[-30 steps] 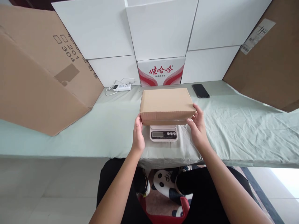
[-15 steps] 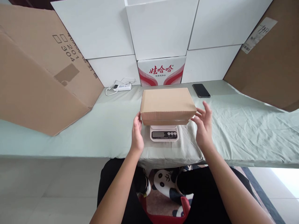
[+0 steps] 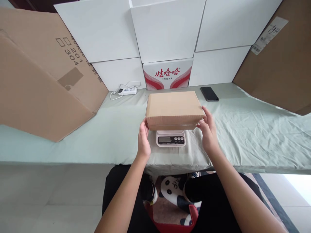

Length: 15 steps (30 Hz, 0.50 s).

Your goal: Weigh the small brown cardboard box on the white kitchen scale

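Cardboard box [image 3: 174, 109] sits on the kitchen scale [image 3: 170, 138] at desk [image 3: 243, 136] centre. Your left hand [image 3: 143, 139] cups its 9 o'clock end, your right hand [image 3: 208, 132] its 3 o'clock corner, both spread. Keep pressure light and even, the box centred, the display uncovered.

Cardboard sheet [image 3: 43, 74]: "201", "304"; carton [image 3: 167, 75]: "娃哈哈".
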Each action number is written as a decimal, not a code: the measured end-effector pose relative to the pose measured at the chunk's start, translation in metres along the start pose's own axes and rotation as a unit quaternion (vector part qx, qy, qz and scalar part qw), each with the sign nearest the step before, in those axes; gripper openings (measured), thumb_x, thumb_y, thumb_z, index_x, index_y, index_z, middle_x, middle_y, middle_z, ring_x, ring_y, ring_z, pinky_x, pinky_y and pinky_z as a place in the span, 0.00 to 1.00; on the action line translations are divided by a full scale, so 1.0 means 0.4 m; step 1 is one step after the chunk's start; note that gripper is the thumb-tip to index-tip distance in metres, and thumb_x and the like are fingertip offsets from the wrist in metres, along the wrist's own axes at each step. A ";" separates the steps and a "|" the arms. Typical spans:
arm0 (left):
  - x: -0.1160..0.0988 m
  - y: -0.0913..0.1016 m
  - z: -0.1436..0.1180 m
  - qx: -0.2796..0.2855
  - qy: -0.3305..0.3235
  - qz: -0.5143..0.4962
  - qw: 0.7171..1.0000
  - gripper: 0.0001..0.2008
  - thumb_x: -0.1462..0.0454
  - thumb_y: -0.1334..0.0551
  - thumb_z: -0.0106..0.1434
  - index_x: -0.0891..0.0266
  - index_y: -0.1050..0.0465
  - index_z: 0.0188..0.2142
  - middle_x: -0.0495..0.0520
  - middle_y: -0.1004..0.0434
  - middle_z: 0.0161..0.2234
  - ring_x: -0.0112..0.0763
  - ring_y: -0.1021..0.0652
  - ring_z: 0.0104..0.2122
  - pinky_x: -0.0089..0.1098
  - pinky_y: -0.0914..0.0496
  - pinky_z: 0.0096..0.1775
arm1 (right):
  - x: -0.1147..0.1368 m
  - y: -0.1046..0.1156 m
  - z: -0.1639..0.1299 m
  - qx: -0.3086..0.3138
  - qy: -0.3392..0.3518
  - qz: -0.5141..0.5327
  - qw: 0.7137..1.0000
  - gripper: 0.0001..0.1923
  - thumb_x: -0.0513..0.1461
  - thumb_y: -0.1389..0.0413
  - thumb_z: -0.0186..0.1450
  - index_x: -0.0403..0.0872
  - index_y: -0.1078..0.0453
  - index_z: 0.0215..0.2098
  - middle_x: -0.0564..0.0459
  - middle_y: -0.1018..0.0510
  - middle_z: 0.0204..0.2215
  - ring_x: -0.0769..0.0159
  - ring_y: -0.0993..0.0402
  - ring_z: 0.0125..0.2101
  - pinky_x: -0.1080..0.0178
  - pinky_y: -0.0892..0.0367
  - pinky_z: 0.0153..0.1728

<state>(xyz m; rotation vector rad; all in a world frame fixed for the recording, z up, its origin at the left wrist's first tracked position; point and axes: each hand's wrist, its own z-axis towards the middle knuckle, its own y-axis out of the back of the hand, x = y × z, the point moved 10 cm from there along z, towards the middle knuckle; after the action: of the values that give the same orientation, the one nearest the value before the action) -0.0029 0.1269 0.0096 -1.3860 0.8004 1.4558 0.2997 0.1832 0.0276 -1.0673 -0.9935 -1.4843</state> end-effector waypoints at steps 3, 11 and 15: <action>0.000 0.002 -0.001 -0.002 0.000 0.001 1.000 0.49 0.28 0.52 0.71 0.55 0.35 0.75 0.64 0.35 0.78 0.50 0.39 0.80 0.49 0.42 0.78 | 0.009 -0.008 -0.002 0.009 0.015 -0.013 1.000 0.34 0.60 0.44 0.72 0.70 0.38 0.74 0.53 0.29 0.73 0.42 0.32 0.71 0.27 0.37 0.72; -0.003 -0.003 -0.002 -0.002 0.007 -0.001 1.000 0.49 0.27 0.51 0.70 0.54 0.34 0.74 0.64 0.34 0.78 0.50 0.38 0.80 0.50 0.43 0.79 | 0.009 -0.008 0.003 0.013 0.015 -0.014 1.000 0.36 0.61 0.44 0.71 0.68 0.38 0.75 0.50 0.29 0.72 0.42 0.31 0.70 0.28 0.35 0.71; -0.002 0.001 0.002 -0.011 0.009 -0.011 1.000 0.49 0.27 0.51 0.70 0.55 0.34 0.75 0.64 0.35 0.78 0.50 0.38 0.80 0.49 0.43 0.79 | 0.009 0.002 0.004 -0.008 0.008 0.010 1.000 0.38 0.61 0.41 0.69 0.66 0.37 0.74 0.47 0.25 0.68 0.42 0.27 0.67 0.29 0.33 0.70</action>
<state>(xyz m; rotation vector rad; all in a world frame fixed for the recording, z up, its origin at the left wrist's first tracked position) -0.0038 0.1274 0.0104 -1.4215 0.7804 1.4398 0.3004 0.1835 0.0316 -1.0726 -0.9582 -1.4838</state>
